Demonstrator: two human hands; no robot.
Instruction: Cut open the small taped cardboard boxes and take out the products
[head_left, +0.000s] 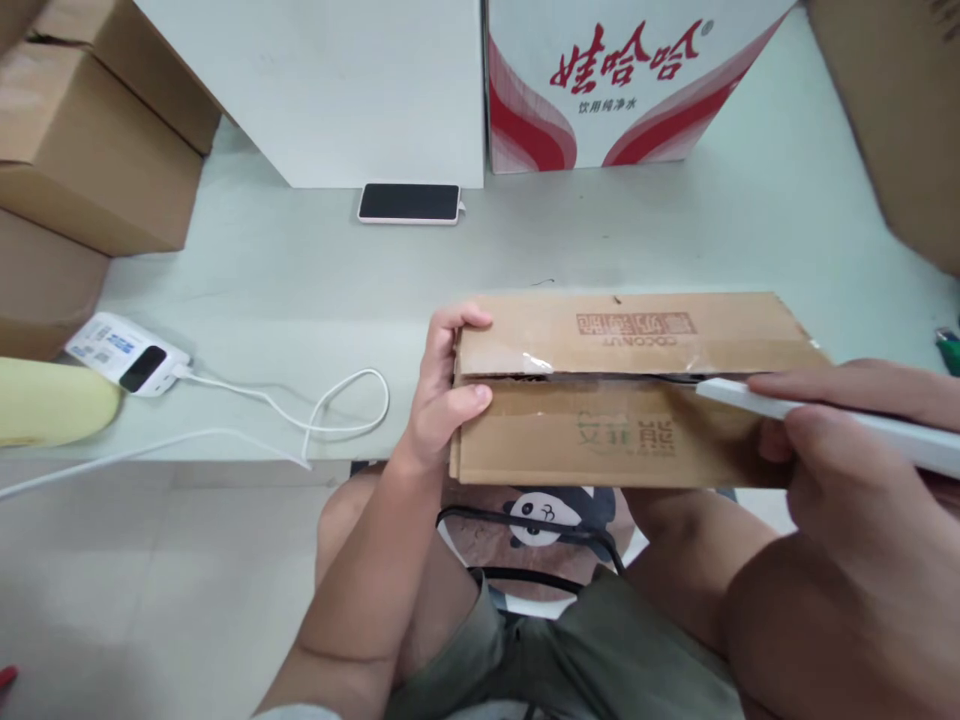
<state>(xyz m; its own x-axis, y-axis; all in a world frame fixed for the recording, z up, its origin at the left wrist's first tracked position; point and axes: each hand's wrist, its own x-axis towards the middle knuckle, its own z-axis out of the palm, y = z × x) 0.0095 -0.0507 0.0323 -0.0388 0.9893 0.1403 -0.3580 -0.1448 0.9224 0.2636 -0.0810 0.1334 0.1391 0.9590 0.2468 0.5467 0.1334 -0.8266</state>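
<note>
One box (540, 437): left hand (439, 400) clasps its end, right hand (847, 470) grips a white cutter (754, 400); seam (592, 378) gapes between them, flaps (735, 330) not yet folded back.

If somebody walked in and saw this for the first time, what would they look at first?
Probably the brown cardboard box in the middle, held at one end by the left hand, while the right hand has a white tool at its gap. Next might be the big red-and-white box behind it, then the panda picture below the table's edge, between the person's legs.
</note>
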